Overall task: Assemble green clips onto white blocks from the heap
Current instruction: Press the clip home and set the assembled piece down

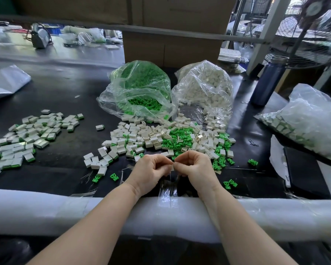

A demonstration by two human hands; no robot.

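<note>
While both hands meet at about 6 o'clock on the black table, the step in hand looks like a join: the left hand and the right hand have their fingers curled in, fingertips touching at something small pinched between them. What that is I cannot tell (the fingers hide it, though a bit of clear film hangs below them), so it may be a clip being pressed into a block, or only a scrap of wrapping.

If it is a pair, the next move calls for a firm squeeze until the clip seats, then a drop onto the finished pile at 9 o'clock, and a fresh reach to the heap of white blocks and green clips just beyond the hands at 12 o'clock.

Two clear bags lie open on their sides behind the heap: the green bag at 11 o'clock holds loose clips, the white bag at 1 o'clock holds blocks, both spilling forward. A third bag at 3 o'clock holds what look like assembled pieces. A dark bottle stands capped at 2 o'clock.
</note>
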